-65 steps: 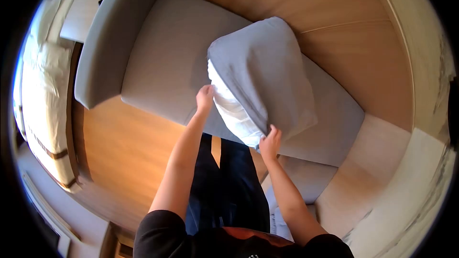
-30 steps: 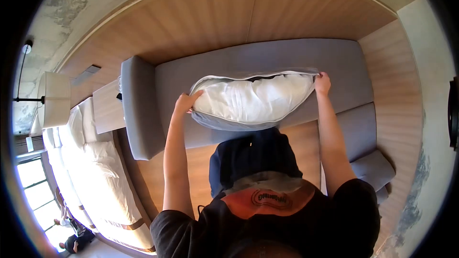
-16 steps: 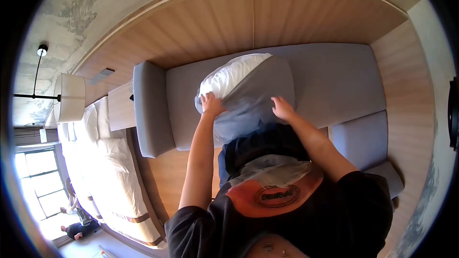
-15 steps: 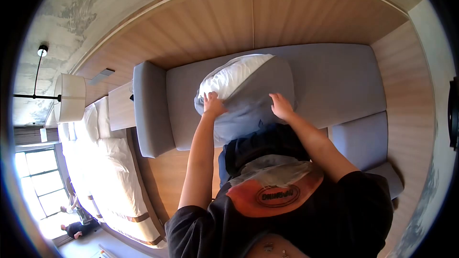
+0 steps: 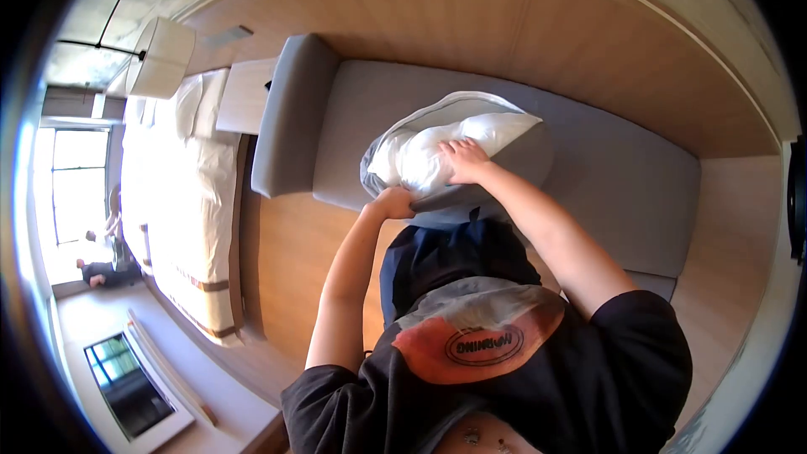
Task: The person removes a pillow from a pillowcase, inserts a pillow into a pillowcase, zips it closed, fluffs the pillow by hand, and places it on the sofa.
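Observation:
A grey cushion cover (image 5: 513, 170) lies on the sofa in front of me, its mouth gaping. Inside shows a plump white cushion insert (image 5: 420, 160), glossy and creased. My left hand (image 5: 393, 202) is closed on the near left edge of the cover. On top of the white insert rests my right hand (image 5: 464, 161), fingers stretched out and pressing on it. The insert's lower part is hidden in the cover.
Beneath the cover is a grey sofa (image 5: 622, 193) with a raised armrest (image 5: 294, 118) on the left. Wood panelling (image 5: 420, 17) stands behind. Further left are a bed (image 5: 189, 219), a hanging lamp (image 5: 160, 59) and people (image 5: 109, 265) by the window.
My left hand has moved down to the cover's near edge and closed on it. My right hand has gone left onto the white insert. The cover's mouth is wider, and the view has turned.

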{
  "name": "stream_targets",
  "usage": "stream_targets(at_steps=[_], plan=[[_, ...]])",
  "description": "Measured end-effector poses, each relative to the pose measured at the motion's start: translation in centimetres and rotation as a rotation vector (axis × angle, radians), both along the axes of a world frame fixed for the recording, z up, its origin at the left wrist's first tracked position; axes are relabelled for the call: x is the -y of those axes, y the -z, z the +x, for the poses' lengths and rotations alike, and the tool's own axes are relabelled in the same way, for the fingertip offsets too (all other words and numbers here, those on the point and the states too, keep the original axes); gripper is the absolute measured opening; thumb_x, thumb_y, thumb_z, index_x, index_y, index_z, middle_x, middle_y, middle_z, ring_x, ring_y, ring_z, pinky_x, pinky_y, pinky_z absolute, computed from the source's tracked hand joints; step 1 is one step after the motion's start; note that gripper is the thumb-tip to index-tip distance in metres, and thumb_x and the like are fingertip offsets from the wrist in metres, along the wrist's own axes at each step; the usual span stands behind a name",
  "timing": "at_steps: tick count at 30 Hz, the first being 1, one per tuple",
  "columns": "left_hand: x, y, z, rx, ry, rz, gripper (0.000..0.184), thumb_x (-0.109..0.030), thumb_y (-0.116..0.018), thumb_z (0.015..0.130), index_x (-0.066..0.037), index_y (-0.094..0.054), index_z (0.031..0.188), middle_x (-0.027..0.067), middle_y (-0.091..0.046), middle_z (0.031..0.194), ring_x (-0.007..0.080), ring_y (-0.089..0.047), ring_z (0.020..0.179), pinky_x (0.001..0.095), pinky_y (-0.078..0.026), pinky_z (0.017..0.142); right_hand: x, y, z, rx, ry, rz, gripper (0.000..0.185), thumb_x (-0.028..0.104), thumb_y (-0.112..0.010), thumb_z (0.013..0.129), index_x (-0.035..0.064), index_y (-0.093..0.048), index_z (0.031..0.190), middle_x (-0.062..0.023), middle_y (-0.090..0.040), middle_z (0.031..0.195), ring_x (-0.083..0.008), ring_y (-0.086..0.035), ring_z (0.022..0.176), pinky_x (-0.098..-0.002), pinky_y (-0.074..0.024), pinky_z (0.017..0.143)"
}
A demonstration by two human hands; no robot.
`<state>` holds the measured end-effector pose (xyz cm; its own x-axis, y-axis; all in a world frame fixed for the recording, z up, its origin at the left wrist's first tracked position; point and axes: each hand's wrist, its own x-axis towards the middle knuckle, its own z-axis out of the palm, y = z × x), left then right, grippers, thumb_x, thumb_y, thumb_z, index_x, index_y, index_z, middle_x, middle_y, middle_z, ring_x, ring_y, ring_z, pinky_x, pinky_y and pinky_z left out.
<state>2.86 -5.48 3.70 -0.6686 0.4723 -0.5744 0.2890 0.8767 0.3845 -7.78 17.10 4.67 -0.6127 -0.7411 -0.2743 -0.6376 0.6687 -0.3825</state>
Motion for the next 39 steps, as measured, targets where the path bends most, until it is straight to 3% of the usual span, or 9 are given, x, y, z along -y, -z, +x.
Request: stream_targets(at_steps=[1,7,11,15,21,30,34,35,39], plan=[[0.2,0.1,0.5,-0.014,0.002,-0.009,0.032,-0.032,-0.060,0.065,-0.010,-0.065,0.087,0.0168,-0.063,0.085,0.0341,-0.058,0.084,0.0421,-0.045,0.079,0.3,0.6,0.3,-0.032,-0.048,0.030,0.074,0.030,-0.070,0.062,0.0040,-0.039,0.124,-0.0151,-0.051,0.118,-0.0258,-0.048,0.112,-0.0397,-0.0370,0.095],[2.7,-1.9,0.4,-0.381,0.044,-0.215,0.030,-0.029,-0.069,0.065,-0.014,-0.057,0.088,0.0053,-0.064,0.081,0.0219,-0.060,0.086,0.0410,-0.032,0.087,-1.0,2.0,4.9,0.195,-0.106,0.302,0.044,0.021,-0.063,0.067,0.0017,-0.053,0.106,-0.0159,-0.063,0.096,-0.0307,-0.061,0.091,-0.0399,-0.0489,0.075],[4.5,-3.6,-1.8,-0.479,-0.096,-0.298,0.044,-0.026,-0.070,0.065,-0.017,-0.051,0.104,0.0049,-0.064,0.081,0.0205,-0.061,0.082,0.0385,-0.034,0.083,-0.4,0.3,6.0,0.291,-0.097,0.349,0.027,0.014,-0.055,0.068,0.0041,-0.063,0.093,-0.0168,-0.063,0.097,-0.0315,-0.060,0.092,-0.0405,-0.0480,0.077],[6.2,0.7,-2.8,-0.701,0.109,0.014,0.033,-0.021,-0.061,0.072,-0.017,-0.056,0.104,0.0031,-0.063,0.076,0.0194,-0.061,0.072,0.0361,-0.039,0.072,0.2,-1.4,7.0,0.305,-0.035,0.478,0.028,0.014,-0.059,0.066,0.0053,-0.066,0.091,-0.0146,-0.064,0.097,-0.0289,-0.060,0.093,-0.0388,-0.0482,0.077],[3.9,-3.8,-5.6,-0.508,0.459,0.089,0.036,-0.019,-0.058,0.074,-0.019,-0.058,0.110,0.0057,-0.064,0.074,0.0200,-0.061,0.072,0.0357,-0.038,0.075,-0.4,-3.4,9.5,0.415,0.077,0.682,0.030,0.020,-0.067,0.060,0.0089,-0.069,0.087,-0.0123,-0.065,0.091,-0.0258,-0.062,0.089,-0.0369,-0.0485,0.074],[5.9,-1.6,-1.0,-0.370,0.590,-0.059,0.038,-0.021,-0.058,0.074,-0.019,-0.057,0.112,0.0079,-0.063,0.075,0.0237,-0.061,0.076,0.0385,-0.036,0.077,3.4,-3.5,10.6,0.546,0.390,0.334,0.047,0.047,-0.065,0.067,0.0040,-0.068,0.085,-0.0154,-0.064,0.088,-0.0270,-0.062,0.082,-0.0382,-0.0465,0.073],[8.1,0.4,2.4,-0.539,0.124,0.378,0.041,-0.013,-0.059,0.067,-0.017,-0.060,0.108,0.0053,-0.062,0.084,0.0227,-0.058,0.085,0.0385,-0.037,0.077,9.0,-4.2,10.7,0.159,0.534,-0.353,0.027,0.028,-0.058,0.077,0.0013,-0.059,0.083,-0.0144,-0.062,0.072,-0.0282,-0.062,0.066,-0.0402,-0.0484,0.059],[8.0,0.7,3.1,-0.607,0.052,0.429,0.040,-0.008,-0.059,0.064,-0.016,-0.063,0.103,0.0041,-0.061,0.087,0.0230,-0.057,0.087,0.0379,-0.038,0.075,10.5,-5.4,11.3,0.414,0.654,-0.369,0.015,0.015,-0.050,0.081,0.0003,-0.053,0.085,-0.0137,-0.061,0.068,-0.0254,-0.062,0.056,-0.0369,-0.0491,0.048],[8.3,0.3,3.7,-0.655,-0.233,0.771,0.030,-0.002,-0.056,0.065,-0.009,-0.064,0.093,0.0098,-0.055,0.086,0.0268,-0.052,0.086,0.0382,-0.043,0.075,12.6,1.6,13.1,0.677,0.904,-0.483,0.012,0.007,-0.043,0.086,-0.0006,-0.052,0.088,-0.0112,-0.060,0.066,-0.0194,-0.061,0.049,-0.0295,-0.0499,0.043]])
